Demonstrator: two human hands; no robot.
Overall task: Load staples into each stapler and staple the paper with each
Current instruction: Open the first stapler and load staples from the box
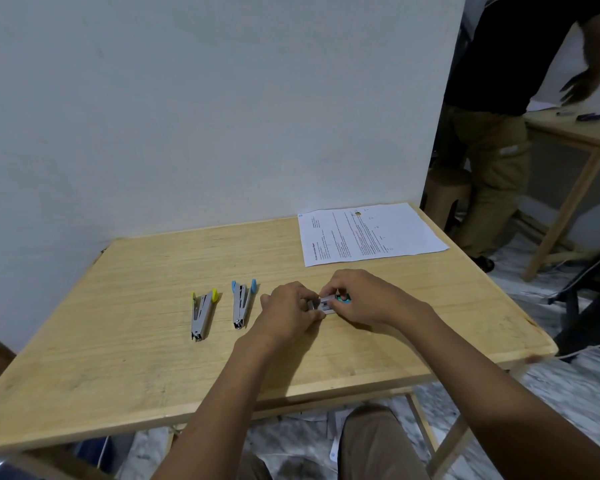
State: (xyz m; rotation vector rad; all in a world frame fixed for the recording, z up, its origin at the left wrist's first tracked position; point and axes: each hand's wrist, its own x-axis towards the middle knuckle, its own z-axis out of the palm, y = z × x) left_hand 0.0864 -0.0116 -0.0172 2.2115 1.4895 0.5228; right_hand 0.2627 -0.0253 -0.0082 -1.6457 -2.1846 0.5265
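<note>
Head view, from the largest thing down: a plain, matte white wall (205, 98) backs a rectangular table (136, 358) of pale wood with a fine straight grain and a light raised rim. To the right, past the wall's edge, a second person (492, 140) in a dark top and olive trousers stands between a brown plastic stool (447, 188) and another pale wooden table (582, 133). The floor (568, 393) is grey-white marbled stone. A dark chair base (589, 306) stands near the main table's right edge.

A flat white printed sheet of paper (371, 233) lies at the table's far right corner, well apart from the staplers. Two slim metal staplers lie side by side left of centre, both splayed open in a narrow V: the yellow-tipped stapler (201, 315) on the left, the blue-tipped stapler (241, 306) just beside the left hand (284, 313).

Left hand and right hand (361, 299) meet at mid-table, each with curled fingers pinching one end of a small grey piece (326, 303) with a teal end. The fingers hide most of it, so I cannot tell whether it is a stapler or a staple box.
</note>
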